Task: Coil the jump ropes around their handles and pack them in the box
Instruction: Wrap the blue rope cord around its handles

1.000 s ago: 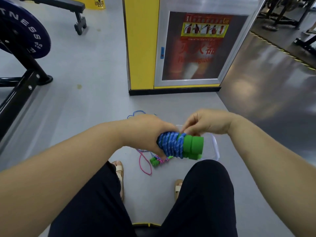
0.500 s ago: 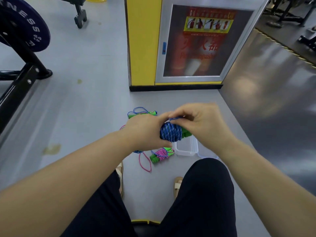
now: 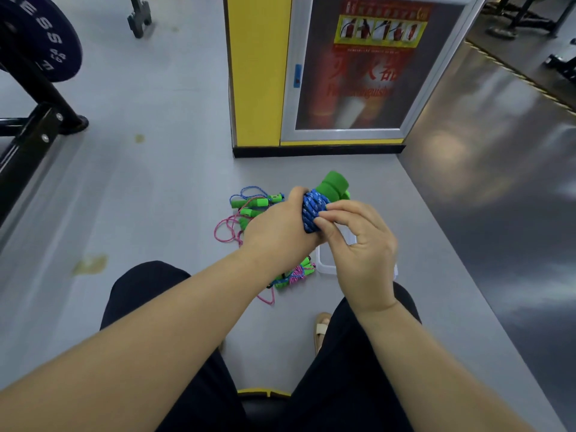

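the grey floor (image 3: 149,169) fills most of my feed, with a yellow pillar (image 3: 255,73) and a glass-fronted extinguisher cabinet (image 3: 358,73) standing straight ahead. at far left i see a dark weight plate (image 3: 40,42) on a black frame (image 3: 28,135). below, the person's dark trousers (image 3: 149,300) cover both knees, and one sandal (image 3: 321,328) shows between them. both bare forearms reach forward and meet over the floor. the left grip (image 3: 277,229) is curled tightly round a jump rope bundle (image 3: 313,210), blue cord wound thick about its green handles (image 3: 335,185), whose ends stick up and away past the knuckles. the right grip (image 3: 361,254) is narrow: thumb and forefinger pinch at the blue windings on the near right side of the bundle, the other fingers loosely bent below. so the bundle is held up in the air between both grips, not in the box. the clear box (image 3: 324,269) sits on the floor under the right grip, mostly hidden by it; i cannot tell what is inside. left of the grips lies a loose tangle of ropes (image 3: 249,207), blue and pink cord with green handles. just beside the box's left rim lies a smaller pink-wrapped bundle (image 3: 293,275). a yellowish stain (image 3: 90,265) marks the floor at left.
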